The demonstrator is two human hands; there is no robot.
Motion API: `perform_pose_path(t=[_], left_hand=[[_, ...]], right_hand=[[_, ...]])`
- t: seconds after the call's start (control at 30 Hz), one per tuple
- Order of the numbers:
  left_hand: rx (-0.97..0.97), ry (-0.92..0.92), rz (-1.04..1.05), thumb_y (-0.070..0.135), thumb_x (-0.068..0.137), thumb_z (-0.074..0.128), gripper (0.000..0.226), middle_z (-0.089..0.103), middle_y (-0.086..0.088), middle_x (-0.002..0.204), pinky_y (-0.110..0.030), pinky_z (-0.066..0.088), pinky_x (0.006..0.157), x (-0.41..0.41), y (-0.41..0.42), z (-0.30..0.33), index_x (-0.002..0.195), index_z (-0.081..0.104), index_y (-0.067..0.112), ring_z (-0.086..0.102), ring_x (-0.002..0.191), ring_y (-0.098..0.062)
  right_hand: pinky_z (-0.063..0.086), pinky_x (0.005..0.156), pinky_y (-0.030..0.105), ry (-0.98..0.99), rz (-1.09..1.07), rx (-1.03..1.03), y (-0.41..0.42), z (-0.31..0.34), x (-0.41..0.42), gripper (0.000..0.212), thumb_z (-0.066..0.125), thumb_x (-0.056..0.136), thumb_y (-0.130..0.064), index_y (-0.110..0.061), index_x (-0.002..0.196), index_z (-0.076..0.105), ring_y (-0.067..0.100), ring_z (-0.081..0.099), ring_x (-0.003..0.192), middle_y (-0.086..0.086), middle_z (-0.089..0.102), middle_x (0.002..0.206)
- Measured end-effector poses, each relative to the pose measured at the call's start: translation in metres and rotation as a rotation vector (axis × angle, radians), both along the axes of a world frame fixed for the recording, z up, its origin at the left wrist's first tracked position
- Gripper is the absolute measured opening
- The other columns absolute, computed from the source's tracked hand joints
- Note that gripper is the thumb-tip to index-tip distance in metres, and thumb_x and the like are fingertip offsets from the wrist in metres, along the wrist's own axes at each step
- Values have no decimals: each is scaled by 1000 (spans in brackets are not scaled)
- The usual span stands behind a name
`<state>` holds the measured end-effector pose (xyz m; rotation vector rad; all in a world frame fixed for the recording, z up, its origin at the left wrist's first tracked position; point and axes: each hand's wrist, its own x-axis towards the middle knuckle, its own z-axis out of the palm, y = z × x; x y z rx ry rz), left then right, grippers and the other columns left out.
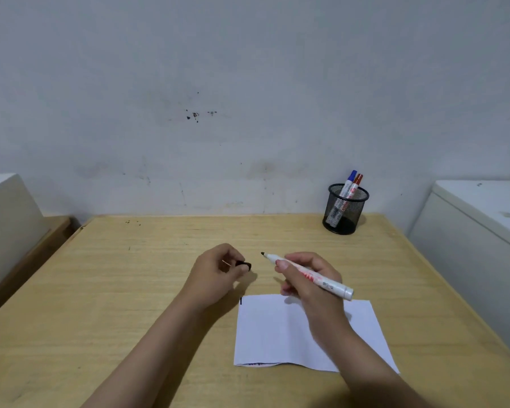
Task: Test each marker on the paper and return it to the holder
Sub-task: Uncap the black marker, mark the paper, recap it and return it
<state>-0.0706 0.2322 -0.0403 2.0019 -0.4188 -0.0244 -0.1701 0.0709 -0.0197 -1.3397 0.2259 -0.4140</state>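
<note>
My right hand (306, 278) grips an uncapped white marker (321, 282), its dark tip pointing left above the table, just beyond the paper's far edge. My left hand (218, 269) pinches the marker's black cap (245, 265) a short way left of the tip. A white sheet of paper (277, 331) lies on the table in front of me, partly under my right forearm, with a small dark mark at its top left corner. A black mesh holder (346, 212) stands at the table's far right, with a blue-capped marker (348, 179) and a red-capped marker (356, 182) in it.
The wooden table (130, 290) meets a pale wall at the back. A white cabinet (477, 231) stands close to the table's right edge. A light box (6, 219) and a lower wooden surface sit to the left.
</note>
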Motion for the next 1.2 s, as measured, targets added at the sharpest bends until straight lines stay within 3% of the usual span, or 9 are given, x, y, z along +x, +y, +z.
perform_pose_path(t=[0.13, 0.27, 0.6, 0.73, 0.87, 0.97, 1.2], left_hand=[[-429, 234, -141, 2, 81, 65, 13, 64, -5, 72, -22, 54, 70, -26, 1, 20, 88, 69, 12, 66, 69, -13], [-567, 368, -240, 12, 68, 68, 20, 72, -2, 71, -24, 58, 73, -47, -1, 31, 88, 68, 8, 68, 67, -14], [-609, 395, -264, 12, 68, 67, 21, 71, -2, 72, -23, 57, 69, -73, -4, 46, 88, 68, 7, 66, 66, -14], [-509, 305, -299, 10, 71, 75, 16, 71, -2, 74, -26, 56, 73, -79, -3, 52, 86, 70, 9, 66, 70, -16], [-530, 244, -264, 15, 65, 74, 20, 73, -5, 76, -29, 56, 78, -83, -3, 61, 84, 72, 9, 67, 73, -19], [-528, 214, -249, 14, 62, 74, 21, 74, -5, 75, -26, 58, 74, -85, -3, 69, 82, 72, 9, 68, 72, -19], [-484, 114, -228, 10, 60, 74, 20, 75, -6, 71, -23, 56, 69, -96, -4, 78, 80, 73, 6, 68, 69, -19]], right_hand=[[58, 65, 24, -29, 77, -18, -13, 8, -14, 15, 75, 74, -1, -14, 80, 76, 14, 69, 72, 3, 75, 77], [59, 74, 31, -42, 159, -49, -19, 18, -27, 16, 77, 65, -9, -15, 80, 78, 16, 69, 72, 4, 75, 75], [57, 65, 25, -70, 206, -154, -24, 33, -45, 15, 76, 61, -12, -14, 76, 77, 15, 68, 68, 1, 75, 75], [58, 70, 32, -79, 194, -228, -26, 39, -49, 18, 79, 62, -16, -18, 80, 78, 18, 69, 69, 2, 76, 76], [59, 79, 39, -121, 212, -266, -26, 43, -51, 18, 82, 67, -14, -19, 84, 79, 18, 71, 82, 2, 77, 85], [58, 77, 35, -151, 233, -249, -26, 47, -52, 21, 80, 65, -20, -19, 86, 79, 17, 72, 81, 2, 78, 86], [51, 69, 19, -195, 320, -332, -33, 54, -53, 16, 75, 75, -2, -12, 87, 78, 11, 68, 79, 0, 75, 84]])
